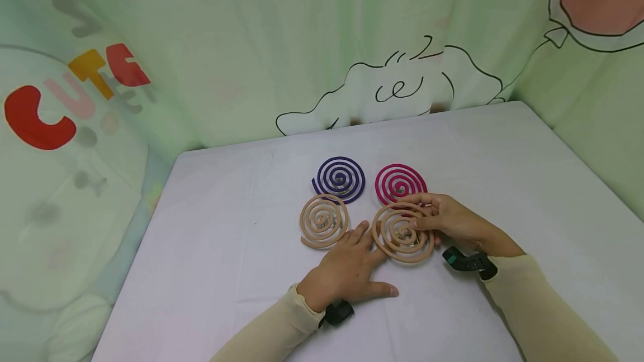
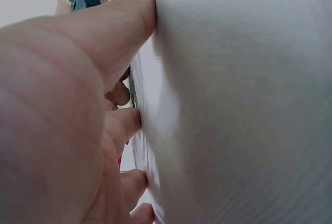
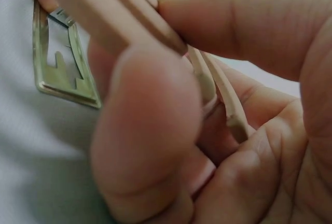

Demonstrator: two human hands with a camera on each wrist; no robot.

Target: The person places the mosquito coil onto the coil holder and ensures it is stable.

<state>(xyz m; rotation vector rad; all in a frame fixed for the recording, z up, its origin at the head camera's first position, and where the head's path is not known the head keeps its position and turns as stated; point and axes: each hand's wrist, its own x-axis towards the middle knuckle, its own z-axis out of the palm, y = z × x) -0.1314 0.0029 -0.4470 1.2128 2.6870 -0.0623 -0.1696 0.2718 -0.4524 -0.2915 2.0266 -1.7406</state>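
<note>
My right hand (image 1: 448, 221) pinches a tan mosquito coil (image 1: 408, 260) between thumb and fingers, tilted over the table. Close-up in the right wrist view, the strips of the coil (image 3: 98, 16) run between the digits, and a brass-coloured metal stand (image 3: 67, 93) sits on the cloth beside the hand. My left hand (image 1: 352, 266) lies palm down with its fingers spread, some of them reaching beneath the held coil's edge. In the left wrist view its thumb (image 2: 116, 24) and fingertips rest on the white cloth.
A second tan coil (image 1: 322, 219) lies left of the hands. Behind it is a purple coil (image 1: 340, 179), and a pink coil (image 1: 400, 189) lies behind the right hand. The white-covered table (image 1: 226, 272) ends at a printed curtain (image 1: 231, 60).
</note>
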